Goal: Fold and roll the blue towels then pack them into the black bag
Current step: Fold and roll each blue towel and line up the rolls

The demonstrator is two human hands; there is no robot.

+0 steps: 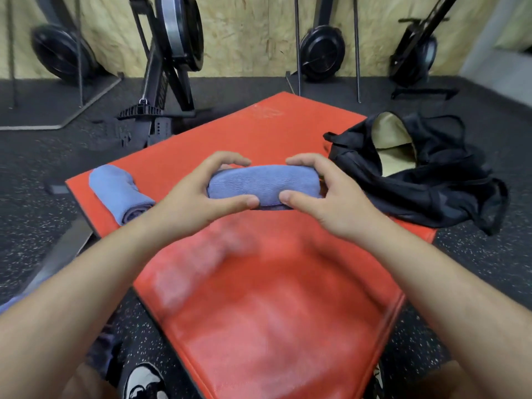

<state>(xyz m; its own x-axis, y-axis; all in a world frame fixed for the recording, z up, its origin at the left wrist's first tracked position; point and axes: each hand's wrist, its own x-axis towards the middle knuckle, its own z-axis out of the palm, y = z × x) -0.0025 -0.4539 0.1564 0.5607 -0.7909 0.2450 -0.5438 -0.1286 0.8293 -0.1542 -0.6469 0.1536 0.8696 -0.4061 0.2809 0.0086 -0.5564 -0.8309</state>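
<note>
I hold a rolled blue towel (263, 185) crosswise over the red mat (259, 298). My left hand (201, 194) grips its left end and my right hand (325, 194) grips its right end, thumbs near me and fingers curled over the far side. A second rolled blue towel (121, 191) lies on the mat's left corner, apart from my hands. The black bag (426, 180) sits at the mat's right edge, its mouth open and a pale lining (394, 139) showing inside.
The mat lies on a dark speckled gym floor (43, 214). Exercise machines with black flywheels (322, 53) stand along the wooden back wall, one frame (155, 110) close to the mat's far left. My shoes (144, 384) show at the bottom.
</note>
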